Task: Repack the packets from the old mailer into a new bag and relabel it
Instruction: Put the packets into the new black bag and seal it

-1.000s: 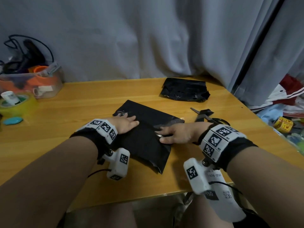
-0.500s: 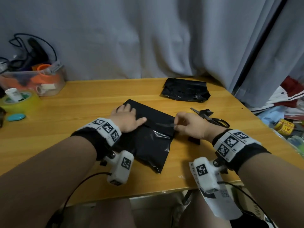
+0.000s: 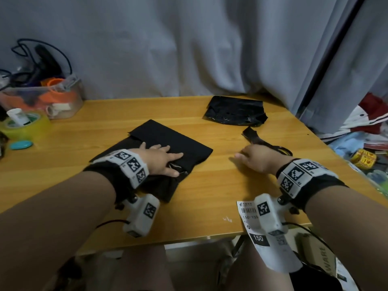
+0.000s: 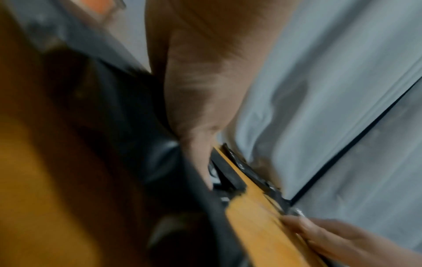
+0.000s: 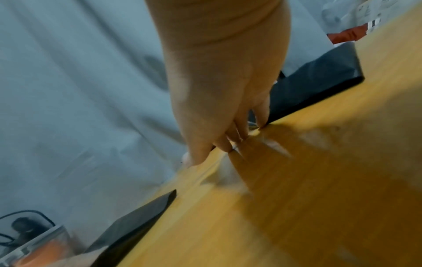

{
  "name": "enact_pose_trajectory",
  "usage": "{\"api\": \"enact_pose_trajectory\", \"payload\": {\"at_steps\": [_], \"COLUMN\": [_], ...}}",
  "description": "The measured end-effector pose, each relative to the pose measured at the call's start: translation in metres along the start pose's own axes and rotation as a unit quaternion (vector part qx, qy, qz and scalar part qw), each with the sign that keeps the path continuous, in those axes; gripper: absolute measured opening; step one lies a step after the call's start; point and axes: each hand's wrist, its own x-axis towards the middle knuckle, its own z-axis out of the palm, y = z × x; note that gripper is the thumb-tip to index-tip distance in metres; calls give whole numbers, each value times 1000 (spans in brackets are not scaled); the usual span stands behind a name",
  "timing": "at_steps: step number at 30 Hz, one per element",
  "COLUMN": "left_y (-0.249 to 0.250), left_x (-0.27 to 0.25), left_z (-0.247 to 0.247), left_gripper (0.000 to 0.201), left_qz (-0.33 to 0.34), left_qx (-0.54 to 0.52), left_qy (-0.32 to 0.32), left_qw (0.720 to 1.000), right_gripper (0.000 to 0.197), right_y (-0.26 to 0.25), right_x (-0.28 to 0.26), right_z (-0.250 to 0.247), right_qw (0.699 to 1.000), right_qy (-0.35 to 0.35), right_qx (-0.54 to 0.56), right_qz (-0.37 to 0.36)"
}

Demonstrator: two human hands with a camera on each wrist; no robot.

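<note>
A flat new black bag (image 3: pixel 178 143) lies at the middle of the wooden table (image 3: pixel 210 196), its top flap folded over. My left hand (image 3: pixel 165 159) presses flat on it with straight fingers; the left wrist view shows the palm (image 4: pixel 200 108) against the dark bag (image 4: pixel 128 126). My right hand (image 3: pixel 249 156) is off the bag, to its right, with fingertips (image 5: pixel 230 144) touching bare wood and holding nothing. The crumpled old black mailer (image 3: pixel 235 111) lies at the back. A white shipping label (image 3: pixel 249 217) hangs over the table's front edge under my right wrist. No packets are visible.
Scissors (image 3: pixel 273 147) with a black plastic strip (image 3: pixel 251 133) lie just beyond my right hand. At far left stand a clear box of clutter (image 3: pixel 42 99) and a yellow-green tape roll (image 3: pixel 27 127). A grey curtain (image 3: pixel 189 49) hangs behind. Loose items are piled past the right edge.
My right hand has let go of the bag's edge and moved right, onto bare table near the scissors. The bag's flap now lies folded over. My left hand stays pressed on the bag.
</note>
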Motion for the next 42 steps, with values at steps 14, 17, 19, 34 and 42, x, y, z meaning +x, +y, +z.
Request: {"api": "enact_pose_trajectory", "payload": {"at_steps": [14,17,19,34,42], "left_y": [34,52,58,42,19], "left_x": [-28,-15,-8,-22,-12], "left_z": [0,12,17,11,20], "left_gripper": [48,61,58,49,79], "left_qz": [99,14,-3,189,26], "left_qx": [-113,-75,-55,-60,102], "left_qy": [139,72,43,28,13], "left_qw": [979,994,998,980,994], "right_gripper": [31,25,19,40,52], "right_y": [-61,-40,-21,-67,-118], "right_x": [10,4,1,-9,18], "right_z": [-12,-1,7,-10,8], "right_qw": [969,971,978,961,971], "right_qy": [170,138,129,137,-103], "right_qx": [178,194,166,112,54], "right_qz": [-22,-10,9,-211,-207]}}
